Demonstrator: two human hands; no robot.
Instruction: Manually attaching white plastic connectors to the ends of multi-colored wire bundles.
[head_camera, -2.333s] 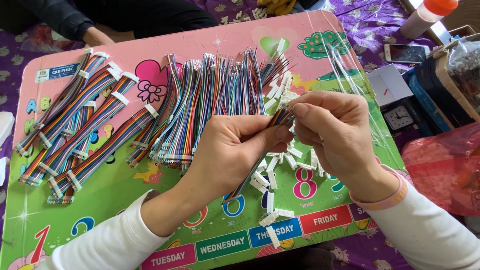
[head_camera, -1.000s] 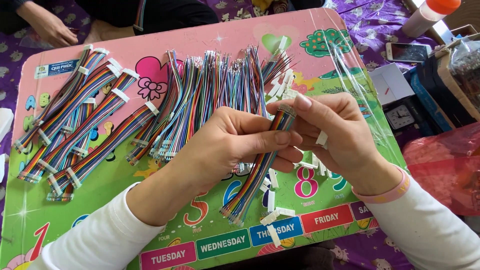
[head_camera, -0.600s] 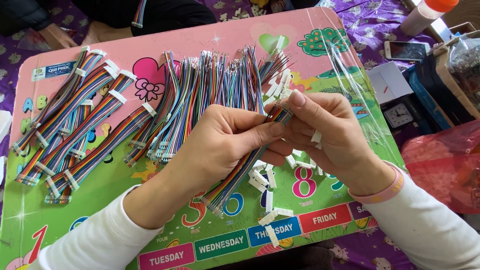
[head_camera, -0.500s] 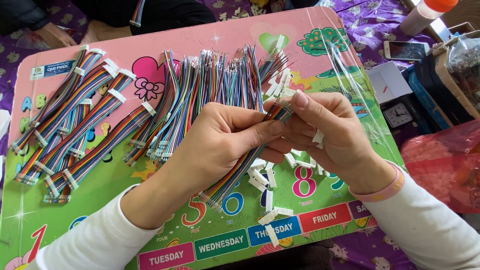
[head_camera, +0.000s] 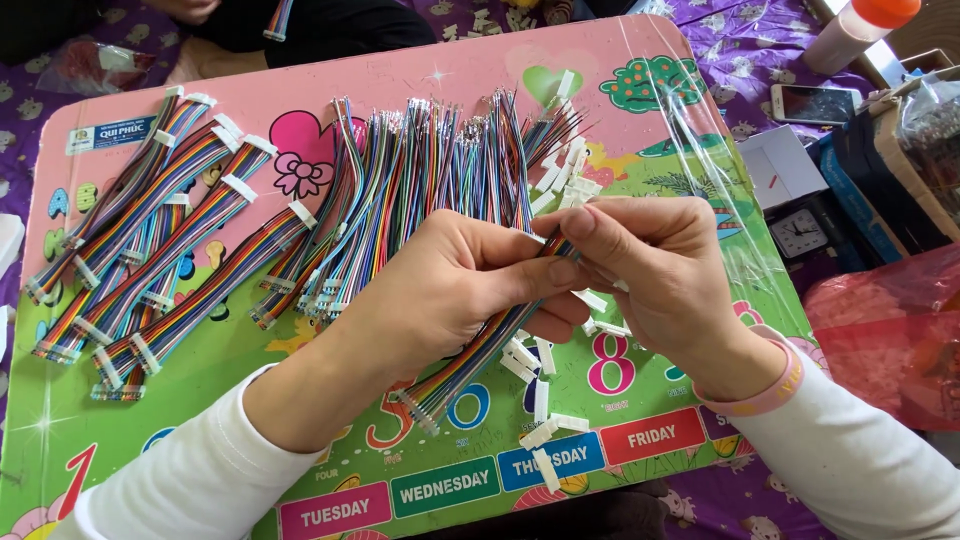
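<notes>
My left hand (head_camera: 450, 295) is shut on a rainbow ribbon cable (head_camera: 470, 365) that runs diagonally under the palm, its lower end hanging near the table's printed numbers. My right hand (head_camera: 655, 275) pinches the cable's upper end at the fingertips, touching the left thumb. Small white connector housings (head_camera: 535, 365) lie scattered just below both hands. Whether a connector sits between the right fingers is hidden.
A pink children's table (head_camera: 640, 60) carries a row of loose multicoloured cables (head_camera: 420, 190) in the middle and bundled finished cables (head_camera: 170, 240) at the left. A phone (head_camera: 815, 103), small clock (head_camera: 803, 235), bottle (head_camera: 850, 30) and red bag (head_camera: 890, 330) lie to the right.
Both hands stayed together on the cable; the left hand's grip slid along it and the cable's lower end swung slightly left. The right fingers shifted at the upper end.
</notes>
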